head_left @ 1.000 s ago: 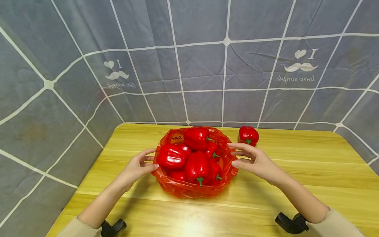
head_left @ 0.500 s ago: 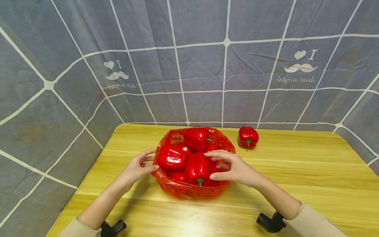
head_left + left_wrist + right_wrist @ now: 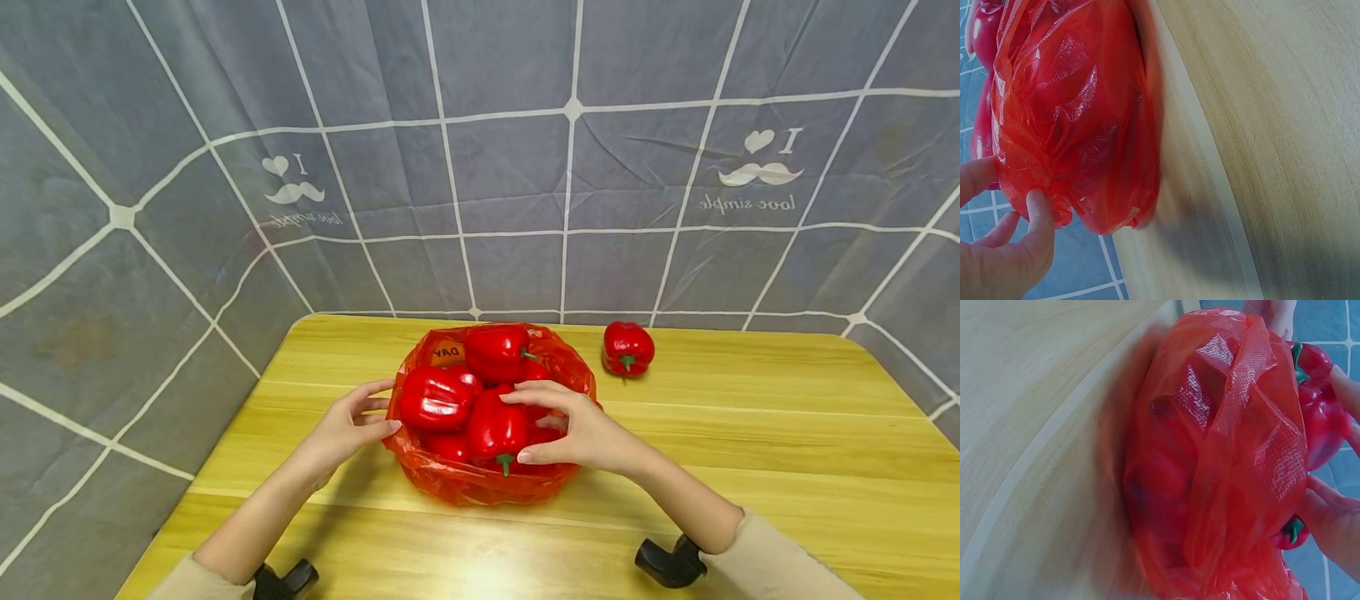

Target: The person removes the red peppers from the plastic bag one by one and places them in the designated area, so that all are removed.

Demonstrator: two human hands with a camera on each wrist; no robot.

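A red plastic bag with its mouth rolled open stands on the table, full of several red peppers. My left hand holds the bag's left rim, its thumb against the plastic. Over the right side of the mouth, my right hand is spread around the front pepper, index finger on its top and thumb near its green stem. In the right wrist view this pepper lies between the finger and thumb of the right hand, with a slight gap at the thumb.
One loose red pepper lies on the wooden table behind and to the right of the bag. A grey curtain with white lines hangs along the table's back and sides.
My right hand has moved left from the bag's right rim to over the peppers, reaching the front one. The left hand stays where it was, and the bag has hardly moved.
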